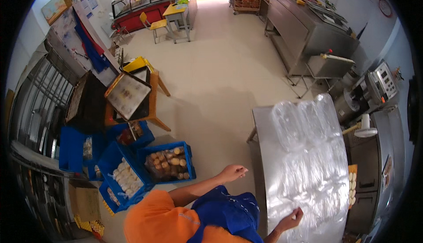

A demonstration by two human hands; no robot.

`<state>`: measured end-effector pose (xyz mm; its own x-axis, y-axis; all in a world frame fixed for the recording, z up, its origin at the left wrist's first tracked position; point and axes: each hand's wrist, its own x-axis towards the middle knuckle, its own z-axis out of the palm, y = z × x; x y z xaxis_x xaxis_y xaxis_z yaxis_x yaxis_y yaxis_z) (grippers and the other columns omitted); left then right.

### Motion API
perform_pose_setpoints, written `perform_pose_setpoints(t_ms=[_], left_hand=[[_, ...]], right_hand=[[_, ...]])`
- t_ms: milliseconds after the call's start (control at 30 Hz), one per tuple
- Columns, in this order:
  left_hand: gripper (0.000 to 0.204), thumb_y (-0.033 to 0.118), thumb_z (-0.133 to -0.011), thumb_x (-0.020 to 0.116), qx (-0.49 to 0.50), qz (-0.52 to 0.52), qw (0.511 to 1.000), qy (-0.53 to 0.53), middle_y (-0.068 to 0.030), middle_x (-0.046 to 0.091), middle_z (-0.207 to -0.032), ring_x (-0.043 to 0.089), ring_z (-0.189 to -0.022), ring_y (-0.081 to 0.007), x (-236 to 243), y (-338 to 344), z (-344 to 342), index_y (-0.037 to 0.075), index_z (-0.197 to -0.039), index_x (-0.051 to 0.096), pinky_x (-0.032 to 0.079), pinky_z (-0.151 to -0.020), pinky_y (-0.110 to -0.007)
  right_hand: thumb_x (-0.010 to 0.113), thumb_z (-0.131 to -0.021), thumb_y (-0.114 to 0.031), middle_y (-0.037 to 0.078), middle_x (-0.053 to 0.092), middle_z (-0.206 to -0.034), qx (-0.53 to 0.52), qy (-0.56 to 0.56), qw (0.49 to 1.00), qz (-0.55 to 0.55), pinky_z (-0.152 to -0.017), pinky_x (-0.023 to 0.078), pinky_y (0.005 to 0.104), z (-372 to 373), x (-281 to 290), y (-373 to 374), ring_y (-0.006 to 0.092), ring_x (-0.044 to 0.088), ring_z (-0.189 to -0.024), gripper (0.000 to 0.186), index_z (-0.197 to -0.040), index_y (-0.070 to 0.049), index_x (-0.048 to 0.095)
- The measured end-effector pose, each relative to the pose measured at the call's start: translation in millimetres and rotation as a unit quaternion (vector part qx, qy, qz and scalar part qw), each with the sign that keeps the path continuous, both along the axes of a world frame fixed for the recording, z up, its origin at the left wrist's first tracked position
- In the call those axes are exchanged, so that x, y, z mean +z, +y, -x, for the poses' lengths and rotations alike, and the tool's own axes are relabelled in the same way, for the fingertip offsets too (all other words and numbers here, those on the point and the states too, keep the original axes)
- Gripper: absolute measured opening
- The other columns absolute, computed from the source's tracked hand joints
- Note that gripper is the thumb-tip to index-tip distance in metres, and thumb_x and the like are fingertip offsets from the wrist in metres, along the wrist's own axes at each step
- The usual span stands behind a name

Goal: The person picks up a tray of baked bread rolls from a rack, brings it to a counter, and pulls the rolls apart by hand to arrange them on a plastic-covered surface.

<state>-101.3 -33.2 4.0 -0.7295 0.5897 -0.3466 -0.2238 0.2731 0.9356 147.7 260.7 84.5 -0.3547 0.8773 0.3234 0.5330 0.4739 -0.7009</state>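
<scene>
My left hand hangs in the air over the floor, left of a steel table. Its fingers are curled together, and nothing shows in them. My right hand is over the table's near part, just above or touching the clear plastic bags; which of the two I cannot tell. Its fingers are bent and slightly apart, holding nothing I can see. The bags lie in rows over much of the steel table. They look flat and glossy, and glare blurs what they contain, if anything.
Blue crates with bagged baked goods stand on the floor at left, by a wooden table bearing baking trays. A tray of pale dough pieces sits right of the steel table. A steel counter stands far right.
</scene>
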Motion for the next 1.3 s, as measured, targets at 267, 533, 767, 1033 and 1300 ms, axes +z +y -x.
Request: perform_pose_setpoints(t_ms=[267,533,767,1033,1300], left_hand=[[0.027,0.031,-0.103,0.063,0.050,0.088,0.977,0.190,-0.0087,0.072,-0.087,0.068,-0.077,-0.0197,-75.7,-115.2,252.7,0.004,-0.103,0.068,0.054,-0.072,-0.034],[0.033,0.028,-0.102,0.059,0.275,0.322,0.904,-0.059,-0.0181,0.073,-0.114,0.071,-0.106,-0.0319,-105.8,-322.5,356.8,0.005,-0.125,0.067,0.056,-0.088,-0.042],[0.034,-0.006,-0.097,0.043,0.662,-0.022,0.743,-0.089,-0.0146,0.071,-0.102,0.070,-0.102,-0.0258,-116.9,-402.1,490.4,-0.001,-0.125,0.063,0.055,-0.086,-0.036],[0.033,-0.009,-0.091,0.047,0.707,-0.051,0.680,-0.187,-0.0145,0.074,-0.101,0.072,-0.093,-0.0225,-157.8,-520.3,712.2,-0.004,-0.116,0.068,0.058,-0.081,-0.034],[0.024,0.007,-0.100,0.057,0.671,-0.042,0.740,-0.023,-0.0136,0.074,-0.097,0.073,-0.092,-0.0232,-77.2,-732.6,1025.0,-0.004,-0.120,0.067,0.059,-0.087,-0.036]], right_hand=[[0.073,-0.087,-0.005,0.012,0.071,-0.086,0.394,-0.080,0.916,0.003,-0.076,0.051,0.0425,314.9,-63.8,-137.4,0.0310,0.062,-0.079,0.011,-0.098,-0.004,0.073],[0.072,-0.091,-0.014,0.011,0.073,-0.084,0.516,-0.131,0.845,0.045,-0.076,0.052,0.0472,675.8,-64.5,-197.1,0.0326,0.067,-0.082,0.009,-0.097,-0.007,0.073],[0.068,-0.094,-0.015,0.011,0.074,-0.087,0.673,-0.059,0.737,-0.019,-0.081,0.052,0.0420,1027.4,2.0,-357.6,0.0289,0.069,-0.083,0.014,-0.103,-0.007,0.073],[0.070,-0.090,-0.021,0.016,0.075,-0.096,0.810,-0.272,0.489,-0.176,-0.084,0.052,0.0459,1251.5,-39.0,-538.3,0.0340,0.070,-0.091,0.025,-0.111,-0.007,0.074],[0.069,-0.092,-0.022,0.017,0.076,-0.104,0.831,-0.253,0.490,-0.066,-0.091,0.054,0.0466,1438.8,-33.0,-700.7,0.0371,0.071,-0.098,0.026,-0.112,-0.006,0.075]])
